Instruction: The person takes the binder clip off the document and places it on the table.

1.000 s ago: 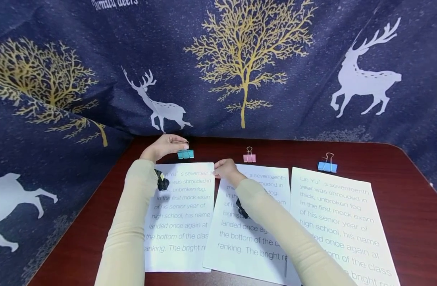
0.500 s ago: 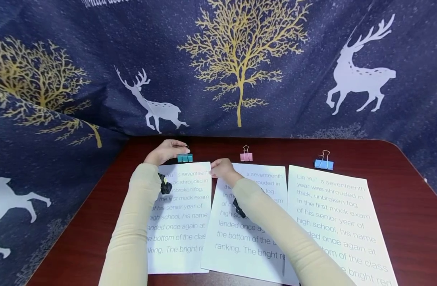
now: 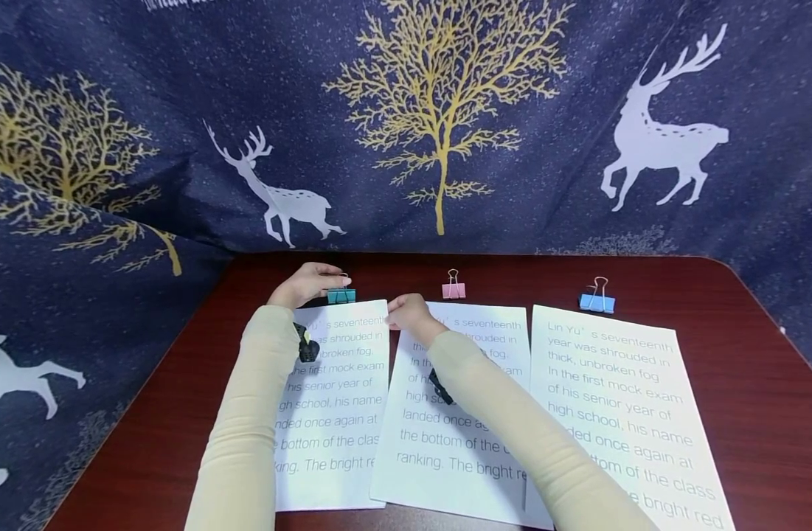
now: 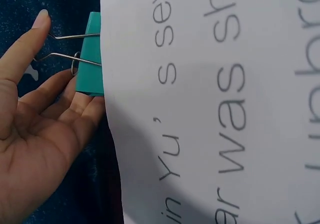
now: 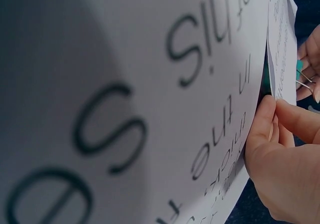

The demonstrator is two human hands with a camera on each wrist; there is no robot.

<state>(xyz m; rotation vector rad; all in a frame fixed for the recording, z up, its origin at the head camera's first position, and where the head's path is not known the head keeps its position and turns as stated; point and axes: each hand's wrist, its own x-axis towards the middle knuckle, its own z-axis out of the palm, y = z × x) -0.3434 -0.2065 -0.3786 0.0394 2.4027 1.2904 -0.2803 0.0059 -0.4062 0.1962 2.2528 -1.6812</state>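
Note:
My left hand (image 3: 309, 284) holds a teal binder clip (image 3: 341, 296) at the top edge of the left printed sheet (image 3: 339, 413). In the left wrist view, the thumb is at the tip of the wire handle and the other fingers lie behind the clip (image 4: 91, 58). The sheet's edge overlaps the clip's front there, so whether paper sits between its jaws cannot be told. My right hand (image 3: 412, 313) pinches that sheet's top right corner between thumb and forefinger, as the right wrist view shows.
A middle sheet (image 3: 439, 442) and a right sheet (image 3: 611, 391) carry the same text. Behind them stand a pink binder clip (image 3: 453, 290) and a blue binder clip (image 3: 597, 303), handles up. A dark blue cloth (image 3: 512, 221) hangs behind the brown table (image 3: 744, 354).
The teal clip and my left hand have come slightly nearer the left sheet's top edge. My right hand keeps its pinch on the corner. The head view has shifted a little.

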